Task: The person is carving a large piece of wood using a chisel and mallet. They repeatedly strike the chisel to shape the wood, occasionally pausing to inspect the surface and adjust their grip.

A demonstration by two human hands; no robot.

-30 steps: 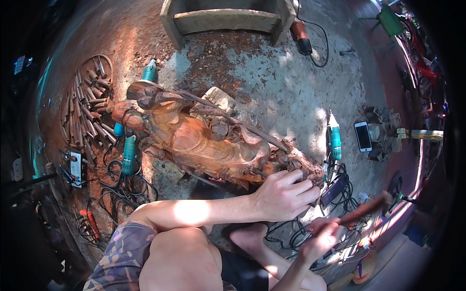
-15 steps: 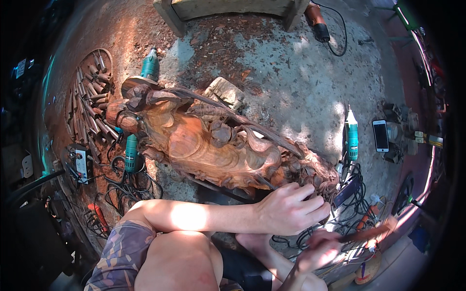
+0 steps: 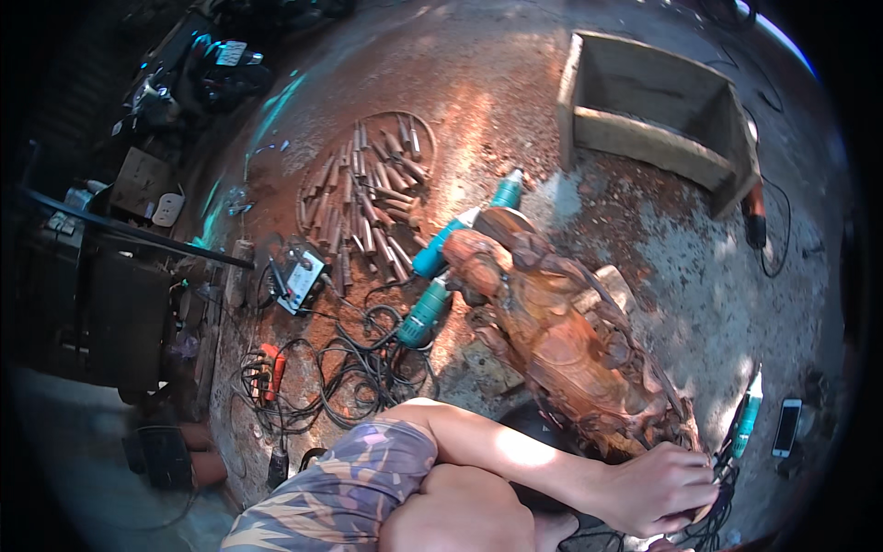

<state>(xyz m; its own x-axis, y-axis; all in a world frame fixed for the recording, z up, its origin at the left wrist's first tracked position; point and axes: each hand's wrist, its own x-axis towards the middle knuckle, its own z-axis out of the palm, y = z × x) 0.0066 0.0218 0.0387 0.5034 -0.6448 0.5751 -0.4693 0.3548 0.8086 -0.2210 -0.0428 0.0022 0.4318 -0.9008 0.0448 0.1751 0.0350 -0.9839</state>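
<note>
A reddish-brown wood carving (image 3: 566, 345) with a knotted, figured surface lies aslant on the floor in front of me. My left hand (image 3: 658, 492) is at its near right end, fingers curled and closed. What they grip is hidden behind the knuckles. Of my right hand (image 3: 664, 546) only a sliver shows at the lower edge, so its fingers and anything in them are out of sight. Teal rotary power tools lie near the carving: one (image 3: 426, 313) beside its left end, another (image 3: 749, 423) to the right of my left hand.
Many wooden-handled carving tools (image 3: 368, 198) lie in a round tray on the left. Black cables (image 3: 354, 368) coil near a control box (image 3: 302, 281). An open wooden box frame (image 3: 653, 138) stands at the back. A phone (image 3: 786, 428) lies at the right.
The view has swung left, so everything appears shifted right. My right hand, earlier blurred and gripping a wooden handle, has nearly left the picture. My left hand stays at the carving's end.
</note>
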